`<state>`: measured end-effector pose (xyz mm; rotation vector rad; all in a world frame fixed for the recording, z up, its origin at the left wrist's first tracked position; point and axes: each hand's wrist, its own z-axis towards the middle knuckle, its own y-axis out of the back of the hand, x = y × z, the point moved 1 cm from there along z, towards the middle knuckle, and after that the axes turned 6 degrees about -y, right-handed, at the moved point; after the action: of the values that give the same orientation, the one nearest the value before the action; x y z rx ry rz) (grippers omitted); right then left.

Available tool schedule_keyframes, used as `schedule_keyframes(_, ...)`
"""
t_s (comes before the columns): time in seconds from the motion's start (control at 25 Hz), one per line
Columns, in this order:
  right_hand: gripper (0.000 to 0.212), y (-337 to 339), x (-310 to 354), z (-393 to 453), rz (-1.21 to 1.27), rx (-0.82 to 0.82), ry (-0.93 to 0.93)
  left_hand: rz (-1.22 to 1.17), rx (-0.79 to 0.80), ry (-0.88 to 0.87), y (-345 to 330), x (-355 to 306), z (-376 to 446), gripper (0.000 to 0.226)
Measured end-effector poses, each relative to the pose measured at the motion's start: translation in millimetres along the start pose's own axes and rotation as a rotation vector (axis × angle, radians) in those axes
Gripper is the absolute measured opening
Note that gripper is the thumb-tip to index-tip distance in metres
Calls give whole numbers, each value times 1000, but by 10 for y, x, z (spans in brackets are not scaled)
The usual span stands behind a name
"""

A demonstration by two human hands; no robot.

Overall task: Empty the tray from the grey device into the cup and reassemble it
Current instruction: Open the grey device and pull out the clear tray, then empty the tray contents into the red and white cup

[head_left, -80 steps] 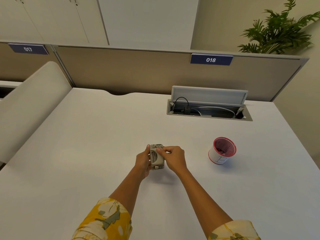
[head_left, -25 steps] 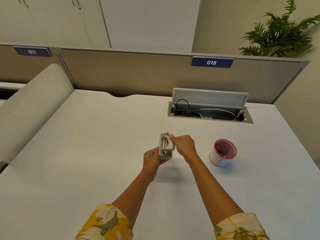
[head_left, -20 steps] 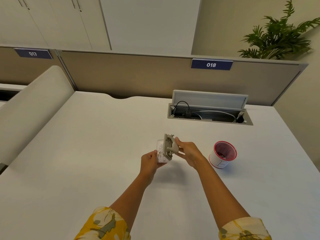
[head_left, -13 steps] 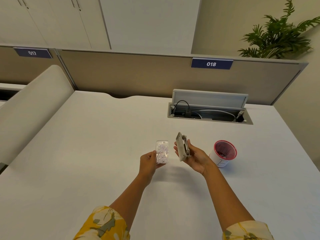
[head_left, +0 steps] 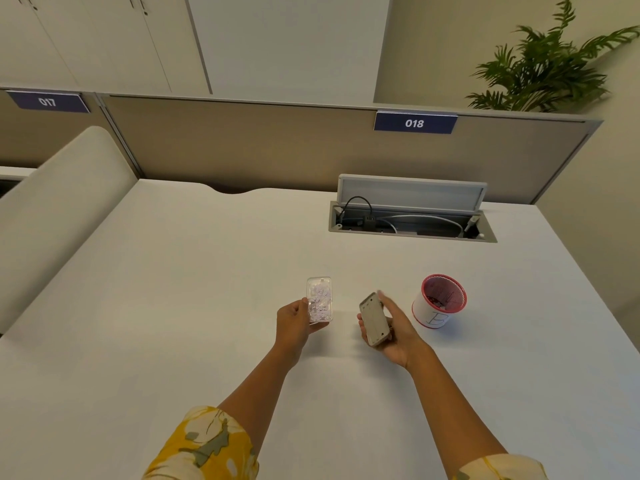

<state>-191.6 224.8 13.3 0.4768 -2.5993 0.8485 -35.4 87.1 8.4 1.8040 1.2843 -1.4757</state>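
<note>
My left hand [head_left: 292, 323] holds a clear plastic tray [head_left: 320, 299] filled with small pale paper bits, open side up, above the white table. My right hand [head_left: 393, 327] grips the grey device [head_left: 374, 319], its flat underside turned toward me, tilted. The two parts are apart, with a gap between them. A white paper cup [head_left: 439, 303] with a red rim stands on the table just right of my right hand; some dark bits lie inside it.
An open cable hatch [head_left: 412, 216] with wires sits in the white table [head_left: 173, 306] at the back right. A beige partition [head_left: 242, 147] with label 018 runs behind. A pale padded divider [head_left: 59, 202] borders the left. A plant [head_left: 550, 64] stands beyond.
The device was in one piece between both hands. My right hand pulled the grey body off to the right and lowered it, while my left hand kept the clear tray.
</note>
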Motion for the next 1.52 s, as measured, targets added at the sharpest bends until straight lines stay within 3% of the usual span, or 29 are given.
schedule_keyframes(0.2,33,24,-136,118,-357,-328,99,17,15,7,-8,17,-11,35)
schedule_keyframes(0.44,34,-61,-169,102,-958,-555,295,45,20,13,0,14,-20,37)
schedule_keyframes(0.84,40,-145,-248,37,-1103,-754,369,55,80,1,-112,16,-28,34)
schedule_keyframes(1.08,86,-85,-186,2,-1159,-638,261,85,192,10,-189,18,-23,35)
schedule_keyframes(1.2,64,1,27,-45,-1142,-559,349,113,303,25,-243,-36,-33,34)
schedule_keyframes(1.32,36,50,305,-159,-871,-445,477,187,439,64,-338,-96,-31,36)
schedule_keyframes(1.4,30,60,471,-253,-728,-315,446,247,524,90,-432,-125,-56,37)
schedule_keyframes(1.52,25,143,608,-371,-711,-186,363,331,637,105,-582,-153,-111,37)
